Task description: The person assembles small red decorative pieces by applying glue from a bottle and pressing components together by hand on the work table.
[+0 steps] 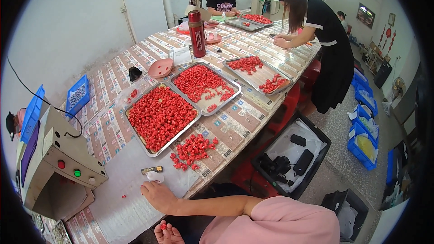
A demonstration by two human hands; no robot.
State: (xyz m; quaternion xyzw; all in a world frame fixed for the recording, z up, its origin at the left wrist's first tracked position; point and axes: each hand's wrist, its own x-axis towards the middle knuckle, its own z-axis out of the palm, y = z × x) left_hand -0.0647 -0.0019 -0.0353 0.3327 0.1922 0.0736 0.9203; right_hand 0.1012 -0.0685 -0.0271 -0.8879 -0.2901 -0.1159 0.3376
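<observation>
My left hand (169, 235), low in the picture, pinches a small red piece (163, 227) between thumb and fingertips. My right hand (159, 197) is closed over the pale sheet (122, 176) on the table, with its fingers curled under and partly hidden. Right beside those fingers is a small white object (155, 175), its kind unclear. A short dark and gold cylinder (152, 170) lies just beyond it. A loose heap of glossy red pieces (193, 151) sits farther off, next to a metal tray (156, 154) filled with the same pieces. One tiny red bit (124, 196) rests on the sheet.
Two more metal trays (233, 99) (282, 91) of red pieces, a pink dish (160, 68) and a red flask (196, 36) stand farther along. At left is a beige machine (58, 158) with buttons. A black crate (298, 147) sits right. Other people (332, 58) work across the table.
</observation>
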